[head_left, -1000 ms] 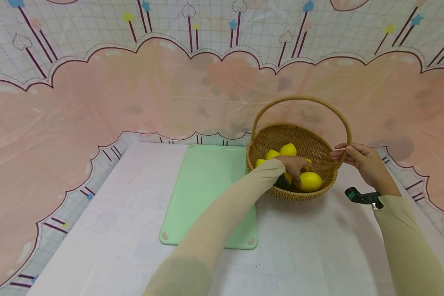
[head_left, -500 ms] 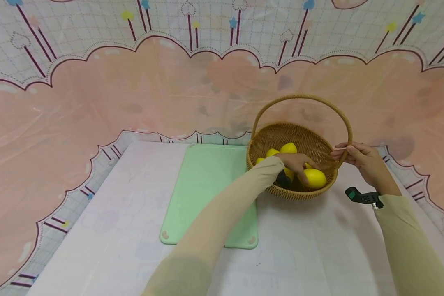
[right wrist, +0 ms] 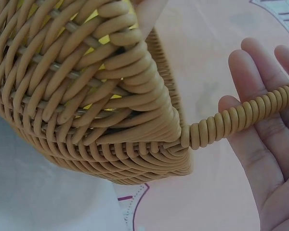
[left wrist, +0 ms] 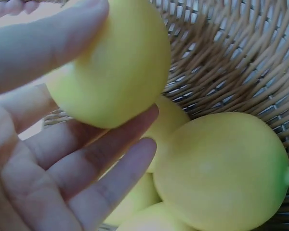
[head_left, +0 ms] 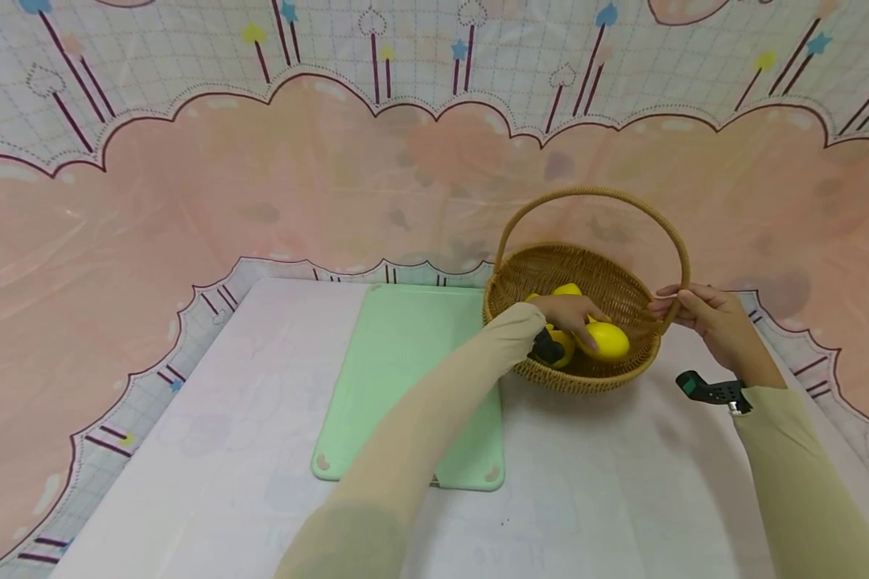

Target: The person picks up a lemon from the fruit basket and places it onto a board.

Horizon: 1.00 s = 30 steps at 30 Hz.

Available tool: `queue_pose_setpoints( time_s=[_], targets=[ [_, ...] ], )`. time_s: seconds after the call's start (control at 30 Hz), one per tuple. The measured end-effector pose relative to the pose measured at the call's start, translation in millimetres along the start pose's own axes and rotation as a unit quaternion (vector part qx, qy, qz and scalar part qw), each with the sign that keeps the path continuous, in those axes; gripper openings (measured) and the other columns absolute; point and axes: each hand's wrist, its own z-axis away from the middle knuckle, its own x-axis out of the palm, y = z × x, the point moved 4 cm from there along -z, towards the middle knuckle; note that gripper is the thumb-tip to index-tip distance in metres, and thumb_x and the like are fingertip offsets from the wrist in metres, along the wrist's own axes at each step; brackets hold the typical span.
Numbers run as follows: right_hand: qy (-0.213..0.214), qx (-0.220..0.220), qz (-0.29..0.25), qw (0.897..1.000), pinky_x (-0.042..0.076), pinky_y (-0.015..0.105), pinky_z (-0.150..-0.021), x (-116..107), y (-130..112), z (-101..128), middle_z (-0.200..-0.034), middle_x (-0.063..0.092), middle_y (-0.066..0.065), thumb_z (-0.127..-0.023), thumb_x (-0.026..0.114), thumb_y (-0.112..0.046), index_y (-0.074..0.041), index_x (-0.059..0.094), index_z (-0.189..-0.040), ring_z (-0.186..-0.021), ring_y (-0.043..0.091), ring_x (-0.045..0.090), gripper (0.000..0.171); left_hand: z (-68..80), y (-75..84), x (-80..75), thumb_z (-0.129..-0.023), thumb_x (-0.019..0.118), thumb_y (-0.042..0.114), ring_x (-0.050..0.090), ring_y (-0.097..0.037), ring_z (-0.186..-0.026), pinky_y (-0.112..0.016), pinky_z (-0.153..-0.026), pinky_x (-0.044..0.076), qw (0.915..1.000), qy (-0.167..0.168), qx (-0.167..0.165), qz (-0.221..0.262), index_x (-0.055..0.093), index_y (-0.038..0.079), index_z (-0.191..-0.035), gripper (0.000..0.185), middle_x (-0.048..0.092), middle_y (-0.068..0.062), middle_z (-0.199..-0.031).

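Observation:
Inside the wicker basket (head_left: 586, 269) my left hand (head_left: 570, 311) holds a yellow lemon (head_left: 608, 342). The left wrist view shows the thumb on one side of this lemon (left wrist: 120, 62) and the fingers along the other. Beneath it lies another lemon (left wrist: 221, 171) with a green tip, among several more partly hidden ones. At the basket's right side, my right hand (head_left: 720, 322) holds the lower part of the arched handle (head_left: 594, 191). Seen from the right wrist, the fingers (right wrist: 260, 149) lie behind the coiled handle.
To the left of the basket, a light green cutting board (head_left: 405, 362) lies flat on the white table (head_left: 224, 450), partly under my left forearm. A patterned pink and white cloth (head_left: 333, 185) hangs behind. My right wrist carries a dark strap (head_left: 713, 388).
The lemon at my left fingers has shifted slightly right, then back and up a little, with the hand moving over it. My right hand has stayed at the handle.

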Motion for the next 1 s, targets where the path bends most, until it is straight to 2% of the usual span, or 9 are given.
queue_pose_setpoints(
  time_s=[0.03,0.1,0.17,0.27,0.37,0.5,0.73,0.9,1.0],
  targets=[
    [0.0,0.0,0.001,1.0,0.052,0.016,-0.084,0,0,0,-0.097,0.073,0.002,-0.1,0.033,-0.003,-0.003,0.066,-0.109,-0.092,0.01,0.07,0.034,2.1,-0.2,-1.5,-0.089,0.065,0.018,0.051,-0.017,-0.123,-0.02,-0.081,0.051,1.0,0.001,-0.004,0.0,0.038,0.008,-0.144,0.062,0.041,-0.006,-0.148],
    [0.0,-0.002,-0.001,1.0,0.052,0.016,-0.084,-1,1,1,-0.098,0.073,0.003,-0.1,0.033,-0.002,-0.002,0.066,-0.109,-0.092,0.01,0.07,0.034,6.1,0.1,-4.9,-0.09,0.064,0.018,0.058,-0.012,-0.098,-0.019,-0.072,0.05,1.0,0.005,-0.001,-0.004,0.04,0.008,-0.143,0.059,0.049,-0.008,-0.141],
    [-0.003,-0.006,-0.006,1.0,0.052,0.017,-0.084,-2,2,2,-0.099,0.072,0.003,-0.1,0.031,-0.002,0.0,0.065,-0.11,-0.092,0.011,0.069,0.035,10.3,1.4,-8.5,-0.091,0.063,0.018,0.051,-0.009,-0.075,-0.02,-0.066,0.046,0.9999,0.01,0.006,-0.003,0.042,0.008,-0.142,0.056,0.056,-0.009,-0.132],
    [-0.008,-0.01,-0.015,1.0,0.052,0.018,-0.085,-5,2,3,-0.101,0.072,0.004,-0.101,0.029,-0.001,0.004,0.062,-0.113,-0.094,0.012,0.069,0.036,17.8,4.6,-14.1,-0.09,0.063,0.016,0.045,-0.01,-0.065,-0.025,-0.066,0.045,0.9996,0.017,0.009,0.021,0.044,0.007,-0.14,0.054,0.06,-0.01,-0.125],
    [-0.007,-0.01,-0.017,1.0,0.052,0.018,-0.085,-7,3,4,-0.103,0.072,0.004,-0.101,0.028,-0.001,0.005,0.061,-0.114,-0.094,0.012,0.069,0.035,24.9,8.3,-19.7,-0.089,0.064,0.014,0.052,-0.012,-0.075,-0.03,-0.077,0.05,0.9985,0.027,0.009,0.047,0.045,0.007,-0.14,0.055,0.059,-0.01,-0.127],
    [-0.004,-0.009,-0.019,1.0,0.053,0.019,-0.085,-8,4,4,-0.103,0.072,0.005,-0.101,0.029,-0.002,0.001,0.062,-0.113,-0.094,0.013,0.069,0.036,31.9,12.8,-26.5,-0.088,0.066,0.016,0.057,-0.012,-0.094,-0.032,-0.09,0.051,0.9977,0.042,0.019,0.051,0.045,0.007,-0.14,0.057,0.057,-0.008,-0.132],
    [-0.014,-0.011,-0.024,1.0,0.052,0.018,-0.086,-7,4,3,-0.103,0.071,0.005,-0.101,0.029,0.0,0.004,0.063,-0.113,-0.095,0.012,0.069,0.036,43.9,15.0,-31.2,-0.086,0.068,0.016,0.058,-0.012,-0.097,-0.028,-0.088,0.052,0.9952,0.055,0.028,0.076,0.045,0.008,-0.14,0.059,0.058,-0.007,-0.129],
    [-0.017,-0.011,-0.014,1.0,0.052,0.017,-0.086,-5,3,2,-0.1,0.072,0.005,-0.1,0.029,0.0,0.002,0.063,-0.112,-0.094,0.011,0.069,0.036,55.2,10.6,-33.4,-0.085,0.07,0.016,0.053,-0.017,-0.119,-0.023,-0.085,0.053,0.9912,0.078,0.017,0.105,0.046,0.012,-0.14,0.06,0.05,-0.007,-0.138],
    [-0.017,-0.012,-0.016,1.0,0.052,0.018,-0.086,-3,3,1,-0.1,0.072,0.005,-0.1,0.029,0.001,0.001,0.064,-0.111,-0.094,0.012,0.069,0.036,62.6,4.8,-35.3,-0.084,0.071,0.018,0.042,-0.018,-0.132,-0.025,-0.093,0.05,0.9893,0.097,0.011,0.109,0.046,0.017,-0.14,0.061,0.041,-0.004,-0.147]
  ],
)
